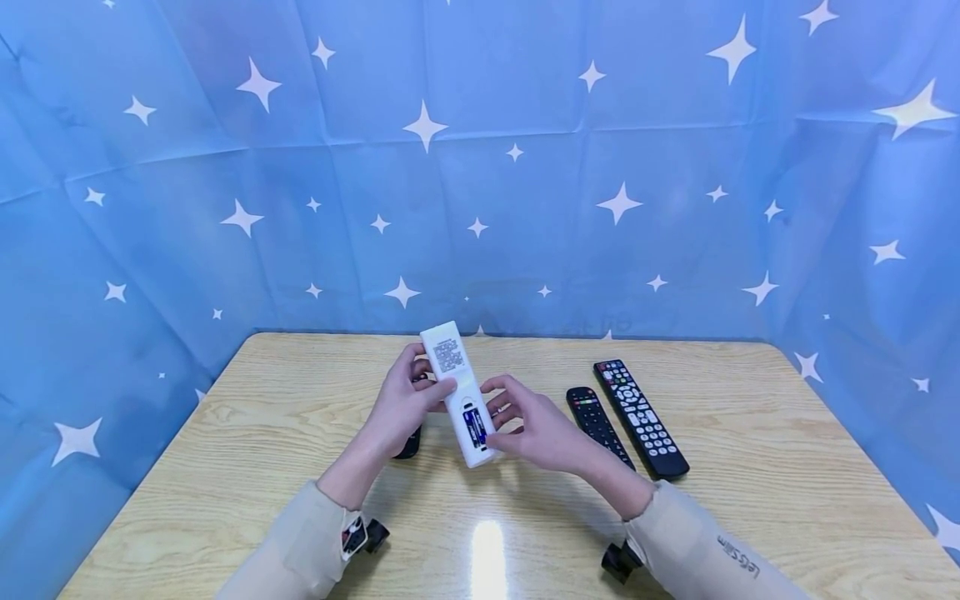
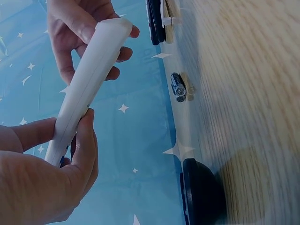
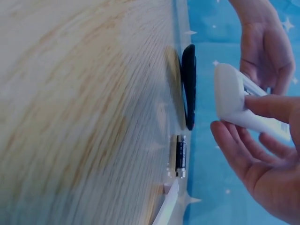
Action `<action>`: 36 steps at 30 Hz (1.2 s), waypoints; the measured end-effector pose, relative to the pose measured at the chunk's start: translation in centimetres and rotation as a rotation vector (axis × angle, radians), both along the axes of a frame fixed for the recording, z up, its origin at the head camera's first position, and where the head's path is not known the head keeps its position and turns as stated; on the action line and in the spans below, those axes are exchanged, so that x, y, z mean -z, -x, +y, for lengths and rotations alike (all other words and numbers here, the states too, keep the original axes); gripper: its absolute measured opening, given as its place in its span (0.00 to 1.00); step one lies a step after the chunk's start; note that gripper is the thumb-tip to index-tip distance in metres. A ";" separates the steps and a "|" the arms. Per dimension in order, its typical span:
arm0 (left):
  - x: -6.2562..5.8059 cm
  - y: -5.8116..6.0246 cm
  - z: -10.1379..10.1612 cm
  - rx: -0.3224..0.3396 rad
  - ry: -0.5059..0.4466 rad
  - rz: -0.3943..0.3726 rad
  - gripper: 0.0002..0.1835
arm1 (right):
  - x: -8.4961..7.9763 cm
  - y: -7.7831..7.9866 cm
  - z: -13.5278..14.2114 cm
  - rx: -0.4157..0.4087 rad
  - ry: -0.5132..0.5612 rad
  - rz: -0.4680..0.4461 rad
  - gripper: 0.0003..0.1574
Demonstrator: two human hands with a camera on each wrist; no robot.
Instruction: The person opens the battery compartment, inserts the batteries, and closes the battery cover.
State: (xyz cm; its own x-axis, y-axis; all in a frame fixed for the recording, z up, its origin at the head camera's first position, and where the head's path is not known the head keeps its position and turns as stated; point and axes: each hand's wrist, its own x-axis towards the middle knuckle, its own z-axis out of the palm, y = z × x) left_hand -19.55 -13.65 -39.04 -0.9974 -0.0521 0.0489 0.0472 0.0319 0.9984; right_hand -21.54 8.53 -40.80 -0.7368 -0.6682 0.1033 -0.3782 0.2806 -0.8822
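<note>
A white remote control (image 1: 463,388) is held up over the table, tilted, with its back toward the head camera. Its battery compartment is uncovered, and blue batteries (image 1: 475,427) lie inside. My left hand (image 1: 401,404) grips the remote's left side, thumb across the back and fingers behind. From the other side my right hand (image 1: 536,427) pinches the lower end, its thumb at the edge of the compartment and fingers along the side. In the right wrist view the right thumb (image 3: 269,107) overlaps the compartment opening.
Two black remotes, a shorter one (image 1: 597,423) and a longer one (image 1: 641,417), lie on the right of the table (image 1: 300,367). Another black remote (image 1: 408,443) lies partly hidden behind my left hand. Loose batteries (image 3: 181,156) and a thin white piece (image 3: 166,206) rest on the table.
</note>
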 end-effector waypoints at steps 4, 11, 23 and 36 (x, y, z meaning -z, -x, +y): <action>0.0 0.1 0.0 -0.011 0.012 -0.011 0.28 | 0.2 0.0 0.3 -0.002 -0.010 -0.002 0.36; 0.0 0.1 -0.1 -0.018 0.022 -0.023 0.28 | 0.4 0.0 0.9 0.019 -0.050 0.040 0.29; 0.0 0.1 -0.1 -0.027 0.022 -0.037 0.28 | -0.1 0.6 2.3 0.098 -0.349 0.210 0.26; 0.2 0.1 -0.1 -0.021 0.021 -0.040 0.29 | -0.4 0.8 3.0 0.080 -0.621 0.198 0.12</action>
State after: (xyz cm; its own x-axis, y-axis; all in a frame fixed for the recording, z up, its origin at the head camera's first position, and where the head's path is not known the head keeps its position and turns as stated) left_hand -19.61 -13.73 -39.23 -0.9973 -0.0725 0.0100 0.0061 0.0538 0.9985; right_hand -22.32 11.57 -40.41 -0.7932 -0.5913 -0.1455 -0.4736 0.7492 -0.4629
